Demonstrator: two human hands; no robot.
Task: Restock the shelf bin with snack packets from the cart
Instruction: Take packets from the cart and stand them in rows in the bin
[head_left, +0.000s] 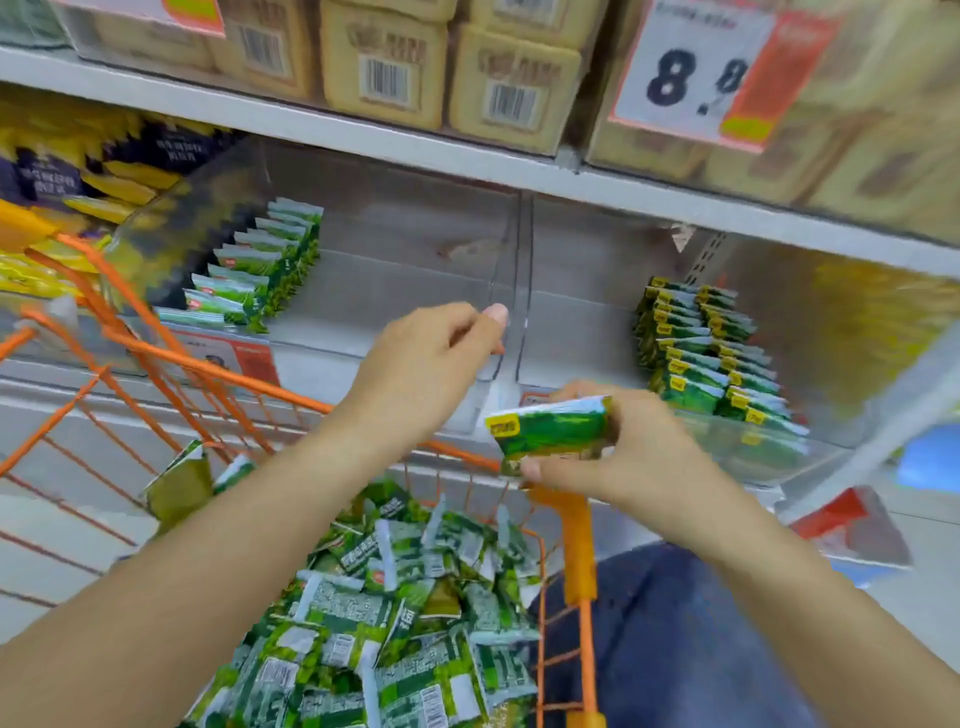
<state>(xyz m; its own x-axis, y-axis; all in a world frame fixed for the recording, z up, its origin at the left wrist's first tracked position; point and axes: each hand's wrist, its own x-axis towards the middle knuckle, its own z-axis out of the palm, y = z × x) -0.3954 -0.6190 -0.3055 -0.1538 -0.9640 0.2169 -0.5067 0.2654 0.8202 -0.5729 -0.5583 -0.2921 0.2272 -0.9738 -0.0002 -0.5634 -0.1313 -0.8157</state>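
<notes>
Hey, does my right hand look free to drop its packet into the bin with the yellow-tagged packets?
Probably yes. The right hand holds a green packet just in front of the clear bin, whose open top shows nothing across it. The yellow-tagged rows fill its back, leaving front space.

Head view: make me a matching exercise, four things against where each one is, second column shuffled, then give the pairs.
Things:
1. loose green packets
2. yellow-tagged packet stack
3. left hand
4. price sign

Places:
A. at the clear divider between the two bins
B. on the front of the upper shelf's bin
C. piled in the orange cart
D. held in the right hand, in front of the right bin

Pairs: 1-C, 2-D, 3-A, 4-B
</notes>
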